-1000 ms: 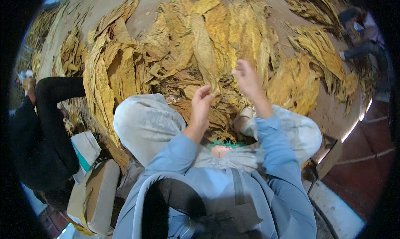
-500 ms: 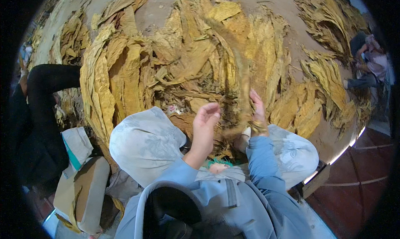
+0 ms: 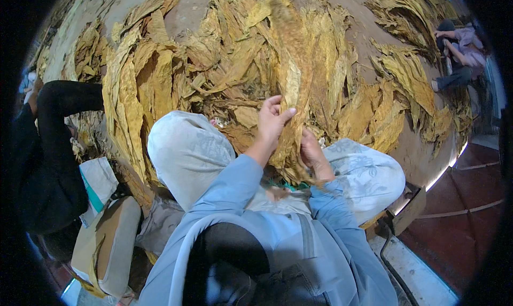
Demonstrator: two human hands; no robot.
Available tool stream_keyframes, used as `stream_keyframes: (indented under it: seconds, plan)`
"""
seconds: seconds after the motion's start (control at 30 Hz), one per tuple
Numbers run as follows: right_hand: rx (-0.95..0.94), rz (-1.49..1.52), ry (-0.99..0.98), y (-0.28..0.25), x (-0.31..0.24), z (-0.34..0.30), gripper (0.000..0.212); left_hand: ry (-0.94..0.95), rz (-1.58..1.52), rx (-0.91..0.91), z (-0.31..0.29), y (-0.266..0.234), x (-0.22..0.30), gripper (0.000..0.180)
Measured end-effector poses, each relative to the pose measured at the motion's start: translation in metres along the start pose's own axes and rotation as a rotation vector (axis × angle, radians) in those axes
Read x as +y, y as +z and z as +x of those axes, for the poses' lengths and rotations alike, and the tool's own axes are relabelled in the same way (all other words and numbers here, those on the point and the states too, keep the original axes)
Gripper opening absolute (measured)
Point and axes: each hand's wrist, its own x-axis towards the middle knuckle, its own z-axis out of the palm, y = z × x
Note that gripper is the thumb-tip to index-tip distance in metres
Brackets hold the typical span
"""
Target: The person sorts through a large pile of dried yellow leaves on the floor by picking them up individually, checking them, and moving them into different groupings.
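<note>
A long, yellow-brown dried tobacco leaf [image 3: 293,84] stands stretched out between my hands, its far end blurred by motion. My left hand [image 3: 271,123] pinches its left edge, with the thumb lying across the front. Lower down, my right hand [image 3: 314,152] is closed on the leaf's right side near the bottom end; part of its fingers is hidden behind the leaf. Beneath and beyond both hands spreads a broad heap of dried tobacco leaves [image 3: 224,55]. My bent knees in pale patterned cloth flank the work.
More leaf bundles [image 3: 411,84] lie at the right. On the left, a person in black sleeves [image 3: 64,100] sits close, beside a beige padded block [image 3: 120,242] with a folded cloth [image 3: 99,183] at its top. Another person [image 3: 465,55] sits at the far right. Red tiles [image 3: 454,220] cover the floor.
Both hands have come together onto a leaf, where before the left held none. The left hand moved up and right; the right hand moved down and inward. The view shifted slightly.
</note>
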Motion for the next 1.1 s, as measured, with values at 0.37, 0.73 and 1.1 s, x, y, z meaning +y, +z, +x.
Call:
stream_keyframes:
  seconds: [0.37, 0.73, 1.1]
  plan:
    - [0.206, -0.258, -0.225, 0.008, -0.037, -0.005, 0.026, 0.069, -0.147, -0.049, -0.006, -0.004, -0.014, 0.048]
    - [0.261, 0.248, -0.180, -0.003, -0.027, 0.001, 0.021, -0.124, -0.407, -0.105, 0.008, -0.010, -0.027, 0.042]
    - [0.291, 0.046, -0.289, -0.003, -0.030, 0.003, 0.024, 0.197, 0.540, -0.335, -0.001, -0.016, -0.016, 0.048]
